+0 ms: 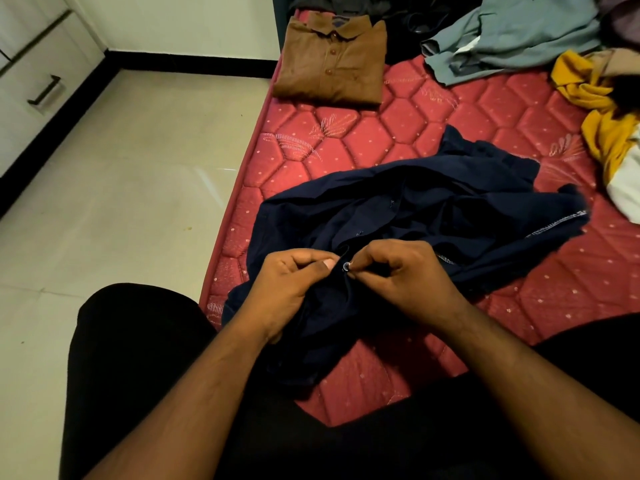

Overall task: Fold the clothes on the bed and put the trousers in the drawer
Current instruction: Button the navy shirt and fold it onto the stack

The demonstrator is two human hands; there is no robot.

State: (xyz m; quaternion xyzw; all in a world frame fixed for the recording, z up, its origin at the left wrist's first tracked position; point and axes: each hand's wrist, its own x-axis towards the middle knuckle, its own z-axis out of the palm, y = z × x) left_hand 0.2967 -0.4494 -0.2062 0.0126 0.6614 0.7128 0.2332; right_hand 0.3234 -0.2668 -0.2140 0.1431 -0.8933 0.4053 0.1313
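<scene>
Left hand: your left hand has its fingers curled, pinching the navy shirt at its front edge, thumb pressed against the cloth.
Right hand: your right hand pinches the same edge from the other side, fingertips right at a small button.
Navy shirt: it lies crumpled on the bed just in front of you, its near part lifted between both hands.
Brown shirt: the brown shirt lies folded near the bed's far left edge, well apart from the navy one.
Grey cloth: a grey cloth lies unfolded at the far right.
Yellow cloth: a yellow cloth is bunched at the right edge.
Drawer: the drawer is across the floor on the left, closed.
Trousers: you cannot tell which piece is the trousers.
</scene>
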